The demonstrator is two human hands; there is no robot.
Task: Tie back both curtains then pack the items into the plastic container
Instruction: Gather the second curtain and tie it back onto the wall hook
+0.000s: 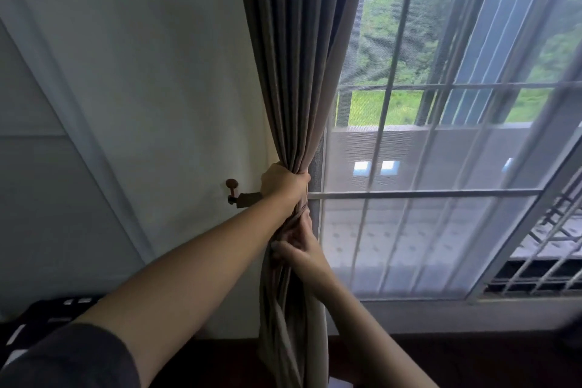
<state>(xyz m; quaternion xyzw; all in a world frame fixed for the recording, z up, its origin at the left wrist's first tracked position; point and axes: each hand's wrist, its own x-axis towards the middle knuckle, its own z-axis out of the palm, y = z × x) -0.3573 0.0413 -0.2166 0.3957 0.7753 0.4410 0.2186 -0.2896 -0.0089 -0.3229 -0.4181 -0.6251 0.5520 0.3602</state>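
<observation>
A grey-brown curtain (296,72) hangs bunched at the left edge of the window. My left hand (283,183) grips the gathered folds at about hook height, fingers curled round the cloth. Just below it, my right hand (297,244) holds the same bundle, with fingers tucked into the fabric. A dark wooden tieback hook (232,190) sticks out of the white wall to the left of my left hand. A short brown strap end (248,198) hangs at the hook; its far part is hidden behind my left wrist. The plastic container is not in view.
A barred window (441,192) with a mesh screen fills the right side. A white wall (157,72) lies to the left. A black object with white marks (47,315) sits at the lower left. Dark floor (472,359) runs below the sill.
</observation>
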